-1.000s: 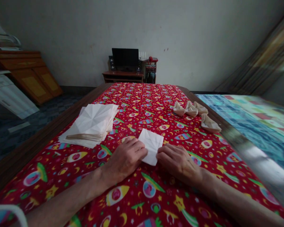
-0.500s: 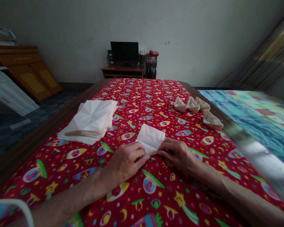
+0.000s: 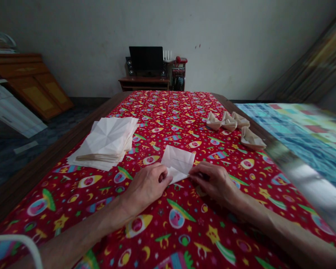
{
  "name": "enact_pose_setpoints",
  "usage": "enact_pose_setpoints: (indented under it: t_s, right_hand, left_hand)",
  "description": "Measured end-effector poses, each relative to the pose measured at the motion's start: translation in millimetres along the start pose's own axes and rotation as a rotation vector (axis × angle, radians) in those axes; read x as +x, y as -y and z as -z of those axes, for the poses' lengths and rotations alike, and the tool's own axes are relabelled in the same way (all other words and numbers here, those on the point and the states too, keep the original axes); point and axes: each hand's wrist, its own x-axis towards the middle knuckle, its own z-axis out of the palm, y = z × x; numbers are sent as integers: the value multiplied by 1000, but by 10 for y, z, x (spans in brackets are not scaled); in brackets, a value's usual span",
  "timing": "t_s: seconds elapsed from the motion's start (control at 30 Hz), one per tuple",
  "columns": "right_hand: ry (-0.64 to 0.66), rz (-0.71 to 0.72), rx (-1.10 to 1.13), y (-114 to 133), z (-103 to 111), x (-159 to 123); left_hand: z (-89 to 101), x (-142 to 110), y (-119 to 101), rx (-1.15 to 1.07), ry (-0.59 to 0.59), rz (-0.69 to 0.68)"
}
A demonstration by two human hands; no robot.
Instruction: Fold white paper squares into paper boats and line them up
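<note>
A white sheet of folded paper point(image 3: 178, 160) lies on the red patterned cloth in front of me, its near edge turned up into a narrow flap. My left hand point(image 3: 151, 181) is closed at the paper's near left corner, thumb and curled fingers pinching it. At the near right corner, my right hand point(image 3: 212, 179) grips the paper between thumb and fingertips. The corners themselves are partly hidden under my fingers. Left of the hands sits a stack of creased white paper point(image 3: 106, 138), its top sheet marked with radiating folds.
Several folded paper boats point(image 3: 252, 139) stand near the table's right edge. The red cloth point(image 3: 168, 112) covers a dark wooden table. A white curved tube point(image 3: 30, 246) shows at lower left. A monitor point(image 3: 146, 58) stands beyond the table, and a bed point(image 3: 296, 130) is at right.
My left fingers have lifted and curled more, with a rounded gap by the thumb. The near flap of the paper shows more plainly. My right hand has shifted slightly right.
</note>
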Motion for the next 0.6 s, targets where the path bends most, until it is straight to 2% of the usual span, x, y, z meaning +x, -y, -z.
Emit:
enact_pose_setpoints:
  t_s: [0.27,0.43,0.6]
  right_hand:
    - [106,258,-395,110,60,-162]
    - [129,290,-529,140,60,-154]
    - [168,274,-550,143,49,-160]
  left_hand:
    - [19,23,13,-11,24,0]
    - [21,27,47,-13,26,-16]
    - [-15,18,84,-35,5,-10]
